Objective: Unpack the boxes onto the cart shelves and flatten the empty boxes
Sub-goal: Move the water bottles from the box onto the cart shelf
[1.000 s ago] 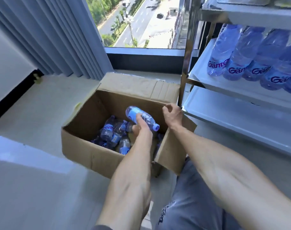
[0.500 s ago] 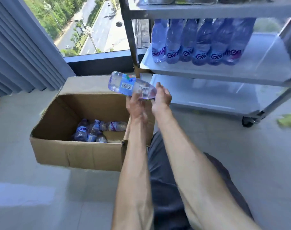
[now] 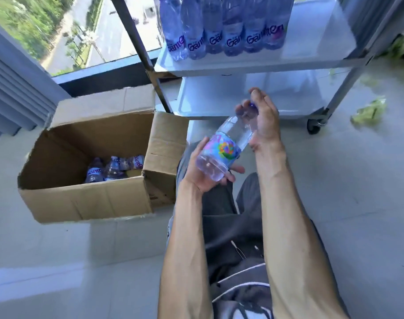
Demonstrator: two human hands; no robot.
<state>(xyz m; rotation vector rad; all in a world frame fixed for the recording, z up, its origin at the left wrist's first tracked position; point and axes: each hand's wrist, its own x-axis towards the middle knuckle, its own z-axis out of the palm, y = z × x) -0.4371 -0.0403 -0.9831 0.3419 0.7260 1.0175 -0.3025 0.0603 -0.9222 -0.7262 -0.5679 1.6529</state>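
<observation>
Between the hands, in front of the cart (image 3: pixel 261 65), one bottle (image 3: pixel 226 148) is held tilted, cap end up and away, base toward the body. Since a second ago it has been lifted out of the box (image 3: pixel 86 199), carried right, and passed into a two-handed hold; half a second ago it was lying near-horizontal above the box edge, now it is clear of the box and lower, ahead of the lap. The left hand (image 3: pixel 203 173) is curled under the base, fingers wrapped round the lower body. The right hand (image 3: pixel 263 120) is closed over the neck and cap end, thumb side against the shoulder. Judgement: transfer step is mid-way, shelving is next; the shelf bottles (image 3: pixel 224 26) stand upright above the grip, with free shelf space right of them and on the lower shelf (image 3: pixel 288 93) just beyond the right hand. The box, left of the grip, is not yet empty: a few bottles are seen lying in its bottom, so flattening is not due. The bottle is clear plastic, full-looking, with a blue band label that is smeared by glare; the cap is blue and mostly hidden by fingers.
</observation>
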